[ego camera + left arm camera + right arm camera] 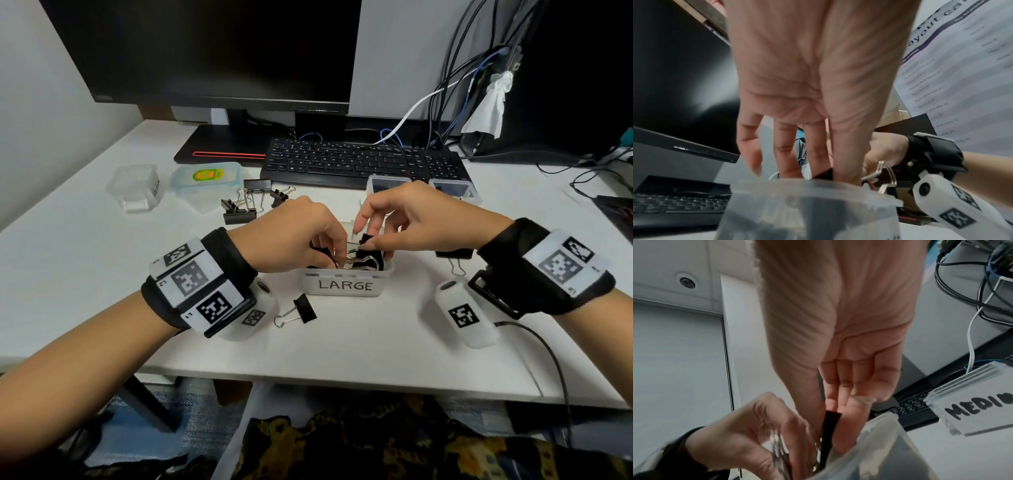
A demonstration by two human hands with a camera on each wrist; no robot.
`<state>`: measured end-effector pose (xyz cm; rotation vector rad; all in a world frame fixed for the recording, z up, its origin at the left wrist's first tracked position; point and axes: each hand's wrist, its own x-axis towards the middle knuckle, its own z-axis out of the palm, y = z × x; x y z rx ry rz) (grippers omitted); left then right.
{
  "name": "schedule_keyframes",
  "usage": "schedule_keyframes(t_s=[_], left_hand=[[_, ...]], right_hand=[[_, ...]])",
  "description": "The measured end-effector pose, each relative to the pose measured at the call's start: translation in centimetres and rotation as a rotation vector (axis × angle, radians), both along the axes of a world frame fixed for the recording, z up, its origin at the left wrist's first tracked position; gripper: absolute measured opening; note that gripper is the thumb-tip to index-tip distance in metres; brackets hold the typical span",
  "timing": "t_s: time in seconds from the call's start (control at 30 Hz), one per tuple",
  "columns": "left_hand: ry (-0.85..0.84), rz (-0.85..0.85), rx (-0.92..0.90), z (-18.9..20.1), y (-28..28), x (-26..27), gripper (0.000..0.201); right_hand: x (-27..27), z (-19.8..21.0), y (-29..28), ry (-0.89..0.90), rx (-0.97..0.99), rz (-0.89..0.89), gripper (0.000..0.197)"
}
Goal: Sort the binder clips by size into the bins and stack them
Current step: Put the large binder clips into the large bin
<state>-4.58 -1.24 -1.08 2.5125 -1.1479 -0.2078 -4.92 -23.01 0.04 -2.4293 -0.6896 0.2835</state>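
The right hand [407, 219] pinches a black binder clip [368, 240] upright over the LARGE bin [344, 285], while the left hand [291, 236], at the clip's 9 o'clock, grips its wire handles [352, 262] inside.

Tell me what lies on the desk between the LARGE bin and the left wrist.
In the head view, one loose binder clip lies on the white desk between the LARGE bin and the left wrist, clear of both.
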Motion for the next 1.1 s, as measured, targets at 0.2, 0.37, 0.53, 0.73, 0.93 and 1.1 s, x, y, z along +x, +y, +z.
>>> schedule_keyframes(t_s=[0.2, 0.37, 0.53, 0.73, 0.93, 1.1], left_hand=[[-0.075, 0.012, 0.107, -0.5, -0.1, -0.2, 0.013], [-0.086, 0.006, 0.086, -0.3, 0.3, -0.5, 0.015], [-0.214, 0.029, 0.139, -0.3, 0.6, -1.1, 0.022], [-0.251, 0.019, 0.218, 0.5, 0.3, -1.5, 0.026], [-0.328, -0.051, 0.343, 1.0, -0.2, -1.6, 0.019], [-0.252, -0.084, 0.336, 1.1, -0.3, -1.2, 0.019]], right_hand=[[-0.1, 1.2, -0.6, 0.065, -0.057, 0.042, 0.011], [0.0, 0.9, -0.9, 0.156, 0.01, 0.026, 0.013], [0.0, 0.1, -0.6, 0.254, 0.081, -0.056, 0.012], [-0.2, -0.1, -0.1, 0.287, 0.015, 0.008, 0.019], [-0.8, 0.2, 0.6, 0.199, -0.091, 0.065, 0.02], [-0.8, 0.2, 0.9, 0.134, -0.155, 0.039, 0.021]])
